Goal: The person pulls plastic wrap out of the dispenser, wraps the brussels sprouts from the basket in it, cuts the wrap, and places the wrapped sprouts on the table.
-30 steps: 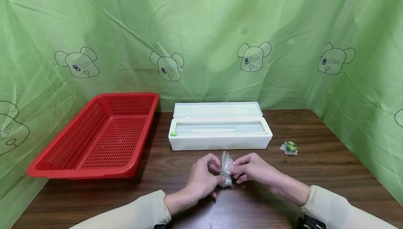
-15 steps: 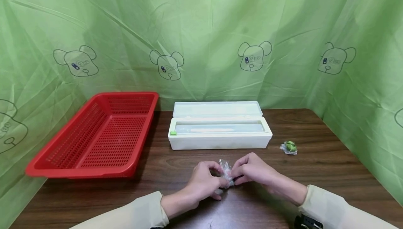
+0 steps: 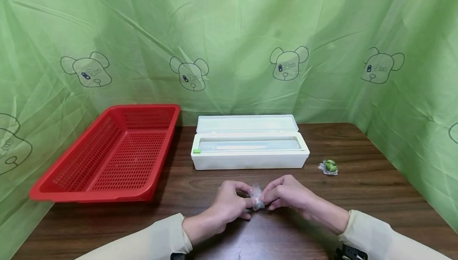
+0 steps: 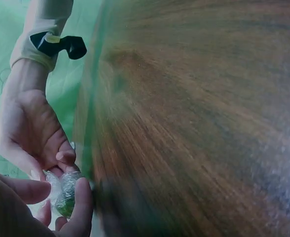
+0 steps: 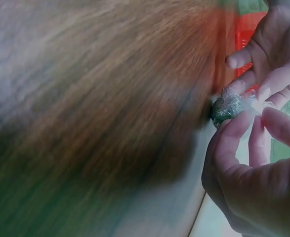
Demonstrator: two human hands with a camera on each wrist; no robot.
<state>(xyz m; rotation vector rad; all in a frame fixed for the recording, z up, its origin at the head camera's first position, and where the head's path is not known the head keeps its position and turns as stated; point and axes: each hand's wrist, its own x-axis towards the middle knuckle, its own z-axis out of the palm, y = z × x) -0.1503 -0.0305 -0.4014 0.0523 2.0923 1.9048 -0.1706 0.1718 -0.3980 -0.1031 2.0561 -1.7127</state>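
Note:
Crinkled clear plastic film wraps a small green thing [image 4: 64,197], whose kind I cannot make out. In the head view this bundle [image 3: 257,198] is just above the dark wood table, between the two hands. My left hand [image 3: 229,202] holds it from the left, thumb and fingers bent round it. From the other side my right hand [image 3: 289,193] pinches the film with thumb and fingertips. Green shows through the film in the right wrist view, low on the bundle [image 5: 227,108]. Fingers hide part of it.
Behind the hands stands a white cling film box [image 3: 250,162] with its lid [image 3: 247,124] up and a roll inside. A red plastic basket [image 3: 150,188] is at the left. Another film-wrapped green piece [image 3: 330,166] lies at the right. Green cloth [image 3: 236,53] hangs behind.
The film's upright end has been pressed down and gathered, so the bundle looks shorter and more compact. Both hands have stayed on it with small finger shifts.

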